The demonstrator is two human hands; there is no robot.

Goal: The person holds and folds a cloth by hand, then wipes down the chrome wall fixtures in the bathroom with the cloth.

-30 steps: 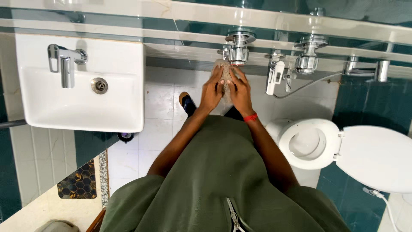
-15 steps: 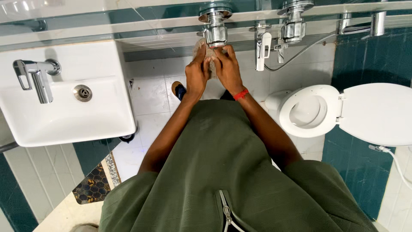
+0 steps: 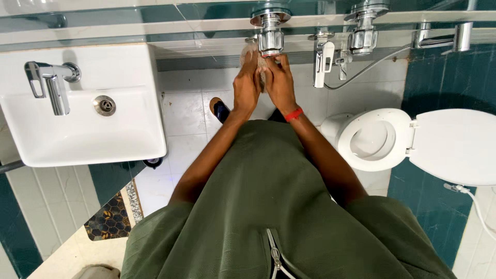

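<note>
Under the chrome wall tap [image 3: 269, 32], left hand [image 3: 246, 87] and right hand [image 3: 280, 85] press together palm to palm, grasping nothing, held in its water stream; white washbasin [image 3: 82, 134] left, toilet [image 3: 385, 139] right.

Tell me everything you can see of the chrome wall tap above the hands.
The chrome wall tap is a shiny metal fitting of stacked round sections, fixed to the teal-and-white tiled wall, its spout pointing at the floor. Water seems to run from it, blurred. The left hand and right hand are pressed together right under the spout; whether they touch the metal is unclear.
</note>
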